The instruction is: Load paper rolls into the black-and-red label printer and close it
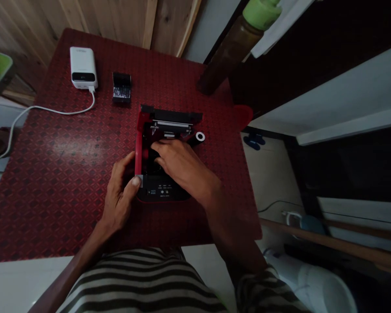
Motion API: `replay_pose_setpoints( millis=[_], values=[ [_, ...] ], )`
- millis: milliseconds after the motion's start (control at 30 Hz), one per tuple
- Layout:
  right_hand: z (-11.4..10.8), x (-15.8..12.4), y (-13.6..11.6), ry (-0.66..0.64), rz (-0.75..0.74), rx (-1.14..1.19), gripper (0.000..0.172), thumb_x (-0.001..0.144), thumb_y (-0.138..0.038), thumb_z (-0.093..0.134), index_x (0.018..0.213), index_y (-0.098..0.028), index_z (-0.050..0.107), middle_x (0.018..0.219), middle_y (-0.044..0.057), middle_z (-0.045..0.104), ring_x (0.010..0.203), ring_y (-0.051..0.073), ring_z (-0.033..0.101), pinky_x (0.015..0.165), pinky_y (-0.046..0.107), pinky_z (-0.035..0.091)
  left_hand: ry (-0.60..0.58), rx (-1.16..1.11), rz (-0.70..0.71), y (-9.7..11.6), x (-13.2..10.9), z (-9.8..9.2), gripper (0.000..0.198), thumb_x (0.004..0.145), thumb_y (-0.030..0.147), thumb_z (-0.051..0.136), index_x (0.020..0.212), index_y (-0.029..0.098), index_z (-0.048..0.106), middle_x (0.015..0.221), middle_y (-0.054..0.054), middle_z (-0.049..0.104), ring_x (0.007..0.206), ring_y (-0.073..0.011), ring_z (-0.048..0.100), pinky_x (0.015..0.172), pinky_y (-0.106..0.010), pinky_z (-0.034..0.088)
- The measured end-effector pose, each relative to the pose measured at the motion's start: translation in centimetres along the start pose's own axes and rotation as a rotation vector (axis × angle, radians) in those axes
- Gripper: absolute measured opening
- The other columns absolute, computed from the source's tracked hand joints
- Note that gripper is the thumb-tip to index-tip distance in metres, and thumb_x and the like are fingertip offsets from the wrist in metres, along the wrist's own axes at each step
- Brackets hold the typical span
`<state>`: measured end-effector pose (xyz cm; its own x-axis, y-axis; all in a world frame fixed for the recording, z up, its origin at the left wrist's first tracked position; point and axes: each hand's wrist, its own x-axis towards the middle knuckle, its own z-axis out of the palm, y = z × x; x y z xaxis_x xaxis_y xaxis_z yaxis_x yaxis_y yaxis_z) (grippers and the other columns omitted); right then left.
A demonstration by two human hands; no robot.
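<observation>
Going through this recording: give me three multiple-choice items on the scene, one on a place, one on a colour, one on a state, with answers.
1. Where is the right hand?
A) Flat on the floor
B) Inside the printer
C) On the person's knee

2. What colour is the cable from the power bank?
A) Black
B) Red
C) White

3. The printer's cover is:
A) Shut
B) Open
C) Wrapped in cloth

1 B: fingers reach into its dark interior.
2 C: a white cord leaves the power bank.
3 B: the roller mechanism shows.

The left hand (pixel 119 193) is gripping the front corner of an open red-and-black receipt printer (pixel 163 193), the right hand (pixel 179 167) is reaching inside it, and a small black roll with a white core (pixel 197 138) is lying just beside it on the red patterned tablecloth (pixel 58 182).
</observation>
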<state>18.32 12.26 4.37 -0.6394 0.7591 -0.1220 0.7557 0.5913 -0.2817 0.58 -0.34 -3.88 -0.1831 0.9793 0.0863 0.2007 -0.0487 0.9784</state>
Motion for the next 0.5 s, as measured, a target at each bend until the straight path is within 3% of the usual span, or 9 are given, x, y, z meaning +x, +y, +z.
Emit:
replay_pose_setpoints(
  millis=[200,300,500],
  values=[
    [-1.7,-2.9,1.1,0.066,-0.235,0.297,0.050,0.112,0.006,0.053,0.130,-0.024,0.088,0.135,0.007,0.090,0.127,0.025,0.083,0.119,0.045,0.065,0.013,0.019,-0.001,0.0,0.0,0.0,0.070,0.119,0.074,0.059,0.171,0.028,0.069,0.167,-0.013,0.074,0.153,-0.0392,0.070,0.131,-0.058,0.056],
    [-2.1,-3.4,1.1,0.050,-0.314,0.303,0.043,0.111,0.006,0.058,0.119,-0.021,0.090,0.130,0.008,0.091,0.121,0.025,0.082,0.117,0.046,0.065,0.018,0.014,0.001,0.0,0.1,0.0,0.068,0.118,0.075,0.059,0.169,0.031,0.071,0.169,-0.012,0.073,0.156,-0.0394,0.068,0.134,-0.059,0.055],
    [-1.7,-2.6,0.9,0.054,-0.306,0.221,0.028,0.114,-0.001,0.067,0.101,-0.019,0.084,0.109,0.008,0.087,0.103,0.024,0.076,0.107,0.043,0.062,0.032,-0.032,-0.037,0.3,-0.1,0.1,0.072,0.113,0.081,0.065,0.163,0.030,0.076,0.167,-0.013,0.075,0.157,-0.0421,0.068,0.137,-0.064,0.051]
  ],
)
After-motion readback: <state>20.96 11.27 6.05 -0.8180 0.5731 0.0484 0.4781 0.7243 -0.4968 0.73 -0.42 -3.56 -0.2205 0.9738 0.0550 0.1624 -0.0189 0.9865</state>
